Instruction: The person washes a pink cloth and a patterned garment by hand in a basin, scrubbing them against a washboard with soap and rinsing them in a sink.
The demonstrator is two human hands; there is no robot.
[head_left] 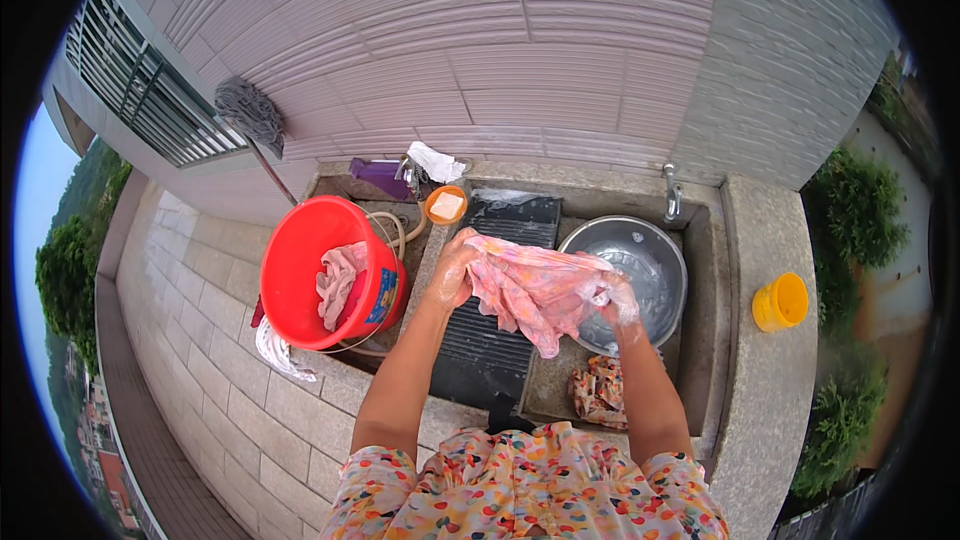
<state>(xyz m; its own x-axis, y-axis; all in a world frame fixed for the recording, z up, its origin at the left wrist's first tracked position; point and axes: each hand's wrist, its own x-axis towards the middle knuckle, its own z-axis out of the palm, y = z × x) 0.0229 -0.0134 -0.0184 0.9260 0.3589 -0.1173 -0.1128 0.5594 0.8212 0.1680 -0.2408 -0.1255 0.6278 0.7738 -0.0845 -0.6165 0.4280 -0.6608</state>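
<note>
A wet pink patterned garment (535,285) is stretched between my two hands, above a dark ribbed washboard (480,350) and the left rim of a metal basin (650,270). My left hand (453,268) grips its upper left corner. Closed on the right end, with white suds over the fingers, is my right hand (618,300). Water and some foam show inside the basin. Below it, a bunched multicoloured cloth (598,390) lies in the stone sink (705,380). A bar of soap (447,205) rests in an orange bowl (433,215) beyond my left hand.
Left of the washboard stands a red bucket (285,270) holding a pink cloth (340,285). A mop (250,115) leans on the wall behind it. One tap (671,190) rises behind the basin. On the right ledge sits a yellow cup (780,302). White cloth (437,162) lies at the back.
</note>
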